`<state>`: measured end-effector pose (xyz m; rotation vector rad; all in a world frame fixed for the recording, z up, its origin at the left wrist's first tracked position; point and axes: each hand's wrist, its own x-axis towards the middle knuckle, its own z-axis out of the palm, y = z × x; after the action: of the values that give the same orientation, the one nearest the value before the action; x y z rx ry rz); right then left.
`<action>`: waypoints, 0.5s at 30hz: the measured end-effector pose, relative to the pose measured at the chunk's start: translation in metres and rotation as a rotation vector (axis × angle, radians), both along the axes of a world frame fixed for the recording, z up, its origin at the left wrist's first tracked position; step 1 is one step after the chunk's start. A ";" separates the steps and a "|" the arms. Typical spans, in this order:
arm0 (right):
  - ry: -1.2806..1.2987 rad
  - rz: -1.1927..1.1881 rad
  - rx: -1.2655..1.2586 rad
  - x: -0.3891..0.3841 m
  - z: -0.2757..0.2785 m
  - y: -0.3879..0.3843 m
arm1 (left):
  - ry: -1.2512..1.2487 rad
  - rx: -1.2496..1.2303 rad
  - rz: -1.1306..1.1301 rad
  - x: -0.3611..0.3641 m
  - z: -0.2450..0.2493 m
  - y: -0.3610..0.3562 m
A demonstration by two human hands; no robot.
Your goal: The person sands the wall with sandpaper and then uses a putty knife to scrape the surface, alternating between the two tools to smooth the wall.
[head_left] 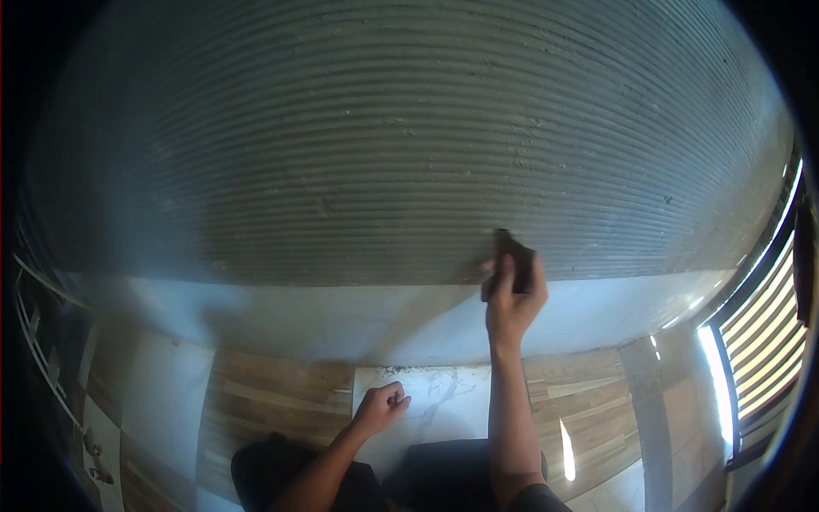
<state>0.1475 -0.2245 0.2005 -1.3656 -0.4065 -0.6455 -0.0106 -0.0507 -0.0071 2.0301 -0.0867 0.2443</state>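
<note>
In the head view, my right hand [514, 311] is raised against the wall, its fingers wrapped round a dark, flat, block-like piece [520, 258] whose exact kind I cannot make out. That piece is at the lower part of a grey wall surface [384, 154] covered in fine horizontal ridges, just above where the ridges end. My left hand [381, 410] is curled into a loose fist above my lap, away from the wall, and nothing shows in it.
Below the ridges runs a smooth, pale wall strip [281, 316]. The floor has wood-look tiles [264, 388] and white marbled tiles [448, 397]. A slatted window [768, 328] stands at the right, with sunlight coming through. Small objects [95, 456] lie at the lower left.
</note>
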 end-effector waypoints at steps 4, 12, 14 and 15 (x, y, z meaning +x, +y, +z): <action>-0.010 -0.106 0.108 0.003 0.001 -0.001 | 0.020 -0.008 -0.001 -0.001 0.003 0.001; -0.017 -0.046 0.005 -0.002 0.002 0.002 | 0.032 0.012 0.000 -0.001 0.002 -0.001; 0.011 -0.073 0.112 0.002 0.004 0.000 | 0.031 0.019 0.003 -0.001 0.001 0.000; 0.025 -0.101 0.208 0.005 0.003 -0.001 | 0.015 0.015 0.007 -0.001 -0.001 0.000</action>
<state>0.1524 -0.2260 0.2035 -1.2004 -0.2438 -0.7325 -0.0116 -0.0504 -0.0082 2.0474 -0.0728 0.2332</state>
